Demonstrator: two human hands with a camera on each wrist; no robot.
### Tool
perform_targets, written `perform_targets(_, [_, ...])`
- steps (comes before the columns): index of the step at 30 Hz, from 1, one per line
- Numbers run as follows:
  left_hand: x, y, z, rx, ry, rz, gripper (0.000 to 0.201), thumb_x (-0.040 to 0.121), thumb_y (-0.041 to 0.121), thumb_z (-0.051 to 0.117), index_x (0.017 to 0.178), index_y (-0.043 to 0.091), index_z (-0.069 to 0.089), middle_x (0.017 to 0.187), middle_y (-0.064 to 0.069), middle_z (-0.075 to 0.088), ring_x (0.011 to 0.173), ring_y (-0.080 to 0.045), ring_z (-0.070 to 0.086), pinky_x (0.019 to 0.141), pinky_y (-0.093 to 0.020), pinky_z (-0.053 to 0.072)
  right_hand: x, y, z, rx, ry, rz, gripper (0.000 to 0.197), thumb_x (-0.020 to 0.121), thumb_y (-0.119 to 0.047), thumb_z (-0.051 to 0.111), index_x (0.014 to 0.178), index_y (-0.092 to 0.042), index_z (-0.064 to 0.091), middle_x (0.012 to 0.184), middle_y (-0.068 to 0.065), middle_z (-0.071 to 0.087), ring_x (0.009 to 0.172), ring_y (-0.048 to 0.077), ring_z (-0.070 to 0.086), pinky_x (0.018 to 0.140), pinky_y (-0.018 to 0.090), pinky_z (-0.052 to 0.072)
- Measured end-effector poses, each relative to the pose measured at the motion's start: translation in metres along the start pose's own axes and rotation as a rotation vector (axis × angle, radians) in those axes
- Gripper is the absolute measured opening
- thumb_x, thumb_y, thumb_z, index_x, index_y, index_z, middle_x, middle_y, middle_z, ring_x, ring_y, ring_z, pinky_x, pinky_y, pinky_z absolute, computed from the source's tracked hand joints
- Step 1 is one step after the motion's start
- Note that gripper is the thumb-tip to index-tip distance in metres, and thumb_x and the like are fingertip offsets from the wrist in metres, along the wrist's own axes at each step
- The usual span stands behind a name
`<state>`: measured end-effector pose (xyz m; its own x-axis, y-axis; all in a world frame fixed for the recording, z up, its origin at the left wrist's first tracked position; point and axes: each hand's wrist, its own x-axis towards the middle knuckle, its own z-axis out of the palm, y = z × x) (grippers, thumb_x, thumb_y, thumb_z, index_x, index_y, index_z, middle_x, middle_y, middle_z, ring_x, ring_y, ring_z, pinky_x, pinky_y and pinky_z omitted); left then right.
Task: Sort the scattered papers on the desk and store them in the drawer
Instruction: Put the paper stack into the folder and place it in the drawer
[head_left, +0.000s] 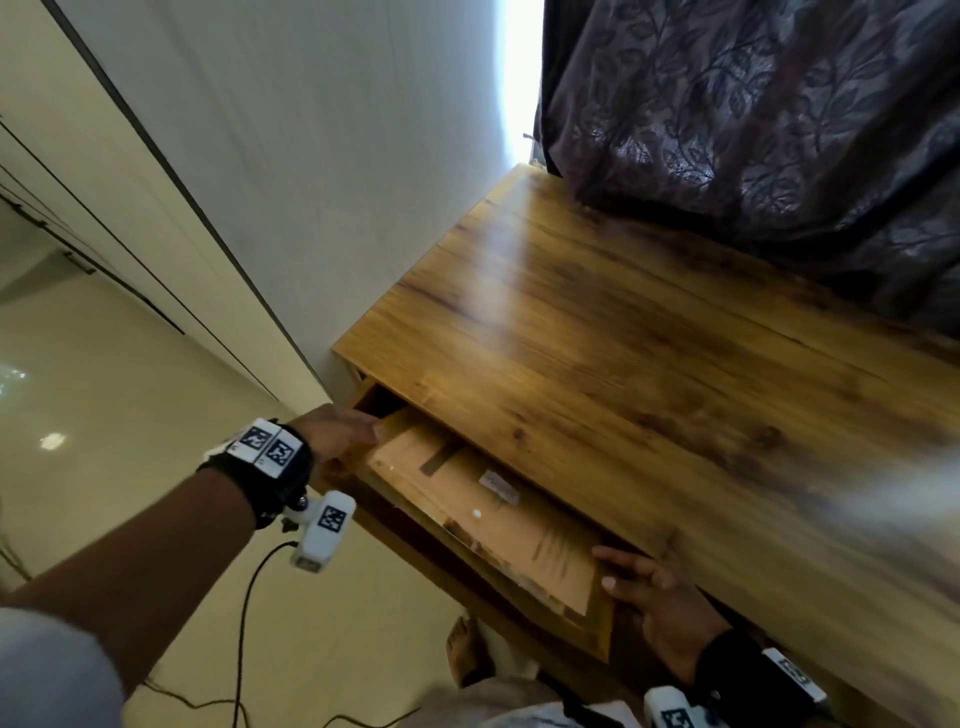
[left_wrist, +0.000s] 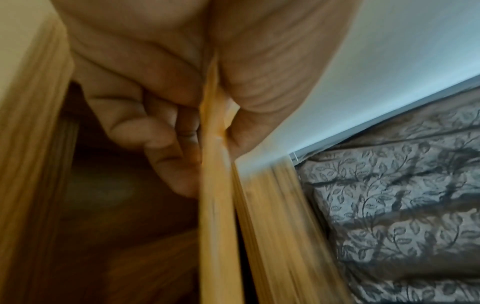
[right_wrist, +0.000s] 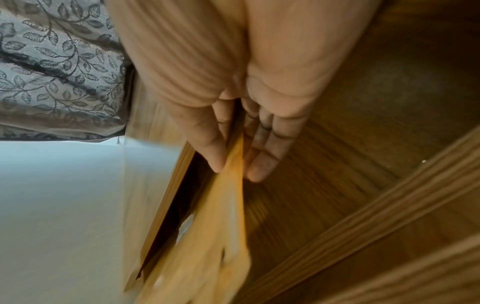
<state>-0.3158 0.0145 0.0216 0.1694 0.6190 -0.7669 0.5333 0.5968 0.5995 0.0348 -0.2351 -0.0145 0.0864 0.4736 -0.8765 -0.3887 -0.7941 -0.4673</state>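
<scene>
A stack of tan papers (head_left: 483, 499) lies tilted over the open wooden drawer (head_left: 602, 631), under the front edge of the desk top (head_left: 623, 338). My left hand (head_left: 343, 428) grips the stack's far left end. In the left wrist view, that left hand (left_wrist: 166, 133) has its fingers curled beneath the stack (left_wrist: 215, 205) and its thumb on top. My right hand (head_left: 649, 582) holds the near right end. In the right wrist view, that right hand (right_wrist: 233, 160) pinches the paper edge (right_wrist: 226, 216) between thumb and fingers, above the drawer floor (right_wrist: 337, 164). No papers show on the desk top.
A dark leaf-patterned curtain (head_left: 753, 130) hangs along the desk's far side. A white wall (head_left: 311, 156) meets the desk's left end. A black cable (head_left: 244, 623) trails over the tiled floor (head_left: 104, 389) by my left arm.
</scene>
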Motion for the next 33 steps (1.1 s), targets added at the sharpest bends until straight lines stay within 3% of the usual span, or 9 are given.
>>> perform_targets(2, [0.007,0.006,0.019,-0.03,0.004,-0.021,0.038,0.09,0.017,0.068,0.127,0.012,0.06,0.127,-0.01,0.059,0.12,-0.03,0.053,0.083,-0.041,0.052,0.0,0.005,-0.004,0.032,0.021,-0.016,0.032,0.089,0.005,0.063,0.118,-0.01,0.07,0.122,0.016,0.068,0.115,0.034,0.063,0.097,0.049,0.053])
perform_targets(5, [0.02,0.004,0.037,-0.06,0.026,-0.003,0.054,0.094,0.014,0.062,0.144,0.011,0.042,0.141,-0.01,0.048,0.128,-0.028,0.048,0.089,-0.041,0.05,0.0,0.008,-0.009,0.057,0.05,-0.026,0.031,0.089,0.003,0.064,0.118,-0.009,0.07,0.123,0.013,0.067,0.115,0.032,0.063,0.098,0.047,0.052])
perform_targets(11, [0.023,-0.013,0.031,0.572,0.099,0.179,0.07,0.086,0.047,0.067,0.146,0.023,0.038,0.151,-0.004,0.041,0.133,-0.025,0.044,0.109,-0.04,0.039,-0.002,0.011,-0.017,-0.077,0.1,-0.022,0.03,0.09,-0.006,0.069,0.119,-0.015,0.069,0.128,0.001,0.061,0.113,0.02,0.059,0.093,0.037,0.05])
perform_targets(14, [0.003,-0.021,0.039,0.748,-0.038,0.294,0.091,0.075,0.061,0.072,0.149,0.032,0.029,0.155,0.002,0.033,0.14,-0.022,0.036,0.113,-0.04,0.034,-0.008,0.011,-0.018,-0.279,0.08,-0.041,0.033,0.086,-0.013,0.075,0.117,-0.021,0.068,0.125,-0.002,0.066,0.111,0.016,0.063,0.092,0.035,0.053])
perform_targets(17, [-0.015,-0.035,0.056,1.113,-0.19,0.42,0.125,0.051,0.078,0.074,0.148,0.052,0.0,0.163,0.007,0.002,0.148,-0.023,0.012,0.116,-0.054,0.027,-0.018,0.01,-0.013,-0.567,0.056,-0.129,0.039,0.08,-0.028,0.081,0.117,-0.033,0.067,0.116,-0.013,0.069,0.107,0.006,0.064,0.098,0.033,0.052])
perform_targets(20, [-0.024,-0.041,0.073,1.408,-0.086,0.535,0.142,0.052,0.068,0.081,0.144,0.048,-0.026,0.156,0.005,-0.035,0.144,-0.023,-0.016,0.116,-0.063,0.011,-0.026,0.007,-0.004,-0.868,0.06,-0.303,0.052,0.077,-0.048,0.08,0.124,-0.042,0.058,0.121,-0.019,0.059,0.108,-0.002,0.057,0.095,0.022,0.049])
perform_targets(22, [-0.025,-0.038,0.081,1.453,0.001,0.627,0.15,0.051,0.063,0.084,0.143,0.043,-0.033,0.15,0.0,-0.046,0.144,-0.03,-0.025,0.116,-0.064,0.006,-0.027,0.009,0.003,-1.058,0.078,-0.448,0.077,0.071,-0.063,0.076,0.139,-0.047,0.043,0.137,-0.021,0.036,0.125,0.001,0.039,0.108,0.027,0.04])
perform_targets(27, [-0.011,-0.033,0.084,1.529,0.124,0.746,0.167,0.029,0.075,0.082,0.151,0.028,-0.022,0.155,-0.012,-0.035,0.144,-0.038,-0.027,0.114,-0.066,-0.004,-0.026,0.029,0.011,-1.557,0.121,-0.61,0.114,0.059,-0.089,0.056,0.144,-0.062,-0.015,0.156,-0.009,-0.001,0.146,0.022,0.001,0.12,0.048,0.011])
perform_targets(33, [0.01,-0.012,0.089,1.564,0.196,0.738,0.168,0.027,0.083,0.074,0.153,0.017,-0.016,0.159,-0.013,-0.026,0.146,-0.038,-0.022,0.114,-0.066,-0.004,-0.019,0.017,-0.001,-1.675,0.338,-0.693,0.142,0.052,-0.099,0.046,0.158,-0.023,-0.011,0.164,0.01,-0.021,0.151,0.037,-0.018,0.118,0.059,-0.008])
